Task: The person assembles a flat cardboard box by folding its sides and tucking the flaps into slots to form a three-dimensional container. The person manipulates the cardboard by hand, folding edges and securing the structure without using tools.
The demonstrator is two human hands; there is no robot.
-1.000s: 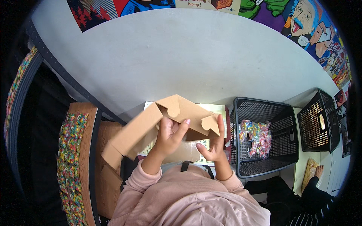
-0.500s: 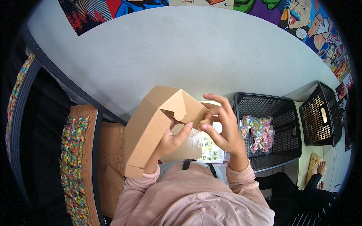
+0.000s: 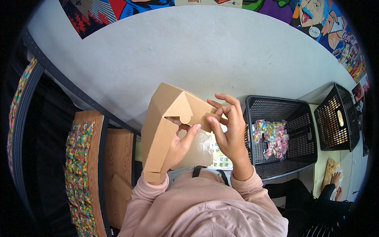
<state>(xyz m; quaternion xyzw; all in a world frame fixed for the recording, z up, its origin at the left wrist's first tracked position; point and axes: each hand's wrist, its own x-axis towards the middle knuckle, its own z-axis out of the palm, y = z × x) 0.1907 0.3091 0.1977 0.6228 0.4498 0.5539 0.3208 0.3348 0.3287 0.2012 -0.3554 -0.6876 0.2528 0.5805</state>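
A partly folded brown cardboard box is held up in front of me, tilted. My left hand grips its near side, thumb along the edge and the other fingers mostly hidden within the box. At the box's right end my right hand pinches a small cardboard flap between thumb and forefinger, its other fingers raised and curved. A rounded tab sticks out beside an opening in the cardboard. Below the hands lie a clear plastic-looking piece and a sheet of printed labels.
A black mesh basket with small colourful wrapped packets stands at right, another basket beyond it. A co-worker's hand touches a bag. At left, a wooden shelf carries candy packets; flat cardboard lies nearby.
The box has turned slightly more upright, its lower end shifting right and its top rising a little. Both hands have stayed on it; the right fingers have moved slightly along the flap.
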